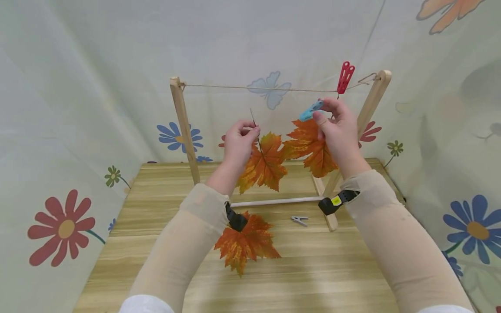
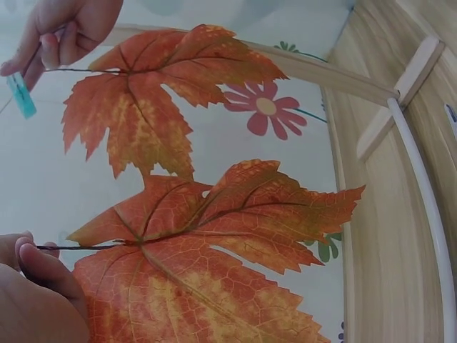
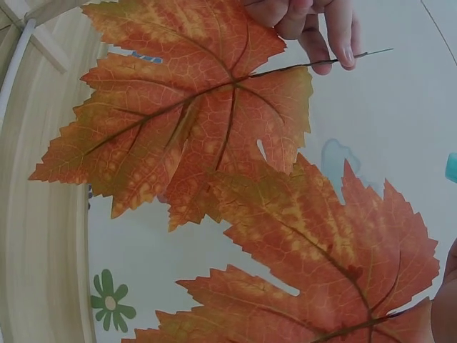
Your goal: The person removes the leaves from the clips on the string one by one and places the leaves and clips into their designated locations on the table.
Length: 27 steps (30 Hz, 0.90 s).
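Note:
My left hand (image 1: pixel 240 141) pinches the thin dark stem of an orange artificial maple leaf (image 1: pixel 266 165), and the stem's tip points up, below the twine line (image 1: pixel 227 87). Between thumb and fingertips, my right hand (image 1: pixel 339 130) holds a light blue clothespin (image 1: pixel 311 111), lower than the line. Beside and behind that hand hangs another maple leaf (image 1: pixel 311 145), under a red clothespin (image 1: pixel 345 78) clipped on the line. The right wrist view shows the left fingers (image 3: pixel 343 43) on the stem. Part of the hanging leaf's stem is hidden by the right hand.
Wooden posts (image 1: pixel 184 126) hold the twine at both ends, with a white rod (image 1: pixel 278 202) low between them. On the wooden table (image 1: pixel 313 278) lie a third maple leaf (image 1: pixel 250 243), partly under the left wrist camera, and a grey clothespin (image 1: pixel 299 220).

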{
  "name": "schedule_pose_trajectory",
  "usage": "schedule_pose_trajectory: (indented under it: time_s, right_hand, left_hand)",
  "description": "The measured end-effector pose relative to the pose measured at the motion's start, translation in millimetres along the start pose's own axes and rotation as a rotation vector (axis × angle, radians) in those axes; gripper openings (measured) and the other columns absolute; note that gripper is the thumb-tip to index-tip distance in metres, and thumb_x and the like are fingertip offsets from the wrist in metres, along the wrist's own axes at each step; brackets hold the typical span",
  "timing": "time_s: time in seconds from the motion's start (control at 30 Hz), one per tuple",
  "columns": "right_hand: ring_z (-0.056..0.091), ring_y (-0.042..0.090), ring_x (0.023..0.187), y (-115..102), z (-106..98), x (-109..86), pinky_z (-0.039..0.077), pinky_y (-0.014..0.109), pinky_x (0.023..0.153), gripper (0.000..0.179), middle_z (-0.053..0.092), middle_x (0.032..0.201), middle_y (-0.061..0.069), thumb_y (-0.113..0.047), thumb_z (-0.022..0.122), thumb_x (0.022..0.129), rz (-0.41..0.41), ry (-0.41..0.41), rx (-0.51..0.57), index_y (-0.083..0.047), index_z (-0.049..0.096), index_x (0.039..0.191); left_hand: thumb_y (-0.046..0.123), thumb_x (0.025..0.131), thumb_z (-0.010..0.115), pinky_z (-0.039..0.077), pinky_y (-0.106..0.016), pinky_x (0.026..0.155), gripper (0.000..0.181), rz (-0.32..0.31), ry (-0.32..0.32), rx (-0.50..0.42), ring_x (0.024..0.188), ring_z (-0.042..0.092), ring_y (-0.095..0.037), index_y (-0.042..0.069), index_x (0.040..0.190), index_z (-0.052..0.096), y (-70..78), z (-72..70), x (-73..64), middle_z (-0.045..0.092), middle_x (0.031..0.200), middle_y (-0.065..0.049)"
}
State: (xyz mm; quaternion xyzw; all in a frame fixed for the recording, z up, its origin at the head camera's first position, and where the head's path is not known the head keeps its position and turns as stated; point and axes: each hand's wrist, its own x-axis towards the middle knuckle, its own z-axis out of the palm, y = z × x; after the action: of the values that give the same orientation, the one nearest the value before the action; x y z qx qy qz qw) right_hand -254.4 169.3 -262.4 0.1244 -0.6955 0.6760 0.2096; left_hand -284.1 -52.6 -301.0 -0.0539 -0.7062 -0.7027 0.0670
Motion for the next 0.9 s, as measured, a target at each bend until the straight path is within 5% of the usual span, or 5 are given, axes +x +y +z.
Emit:
schedule_pose_trajectory:
  time_s: [0.5, 0.9]
  right_hand:
    - [0.041, 0.014, 0.051, 13.5, -10.1, -10.5, 0.042, 0.017, 0.049, 0.033, 0.054, 0.116, 0.008, -0.016, 0.064, 0.088, 0.053, 0.026, 0.029, -0.011, 0.055, 0.119]
    - [0.041, 0.014, 0.051, 27.8, -19.5, -21.0, 0.041, 0.017, 0.050, 0.035, 0.054, 0.111, 0.007, -0.017, 0.063, 0.088, 0.098, 0.041, -0.001, -0.010, 0.054, 0.122]
  left_hand:
    - [0.020, 0.092, 0.061, 0.037, -0.022, 0.041, 0.011, -0.042, 0.001, -0.036, 0.049, 0.042, -0.016, 0.012, 0.098, 0.060, -9.7, -4.7, -2.4, 0.061, 0.096, -0.012]
    - [0.017, 0.092, 0.062, 0.034, -0.020, 0.037, 0.010, -0.050, 0.038, -0.045, 0.045, 0.039, -0.012, 0.011, 0.099, 0.061, -18.5, -13.5, -4.5, 0.056, 0.090, -0.004]
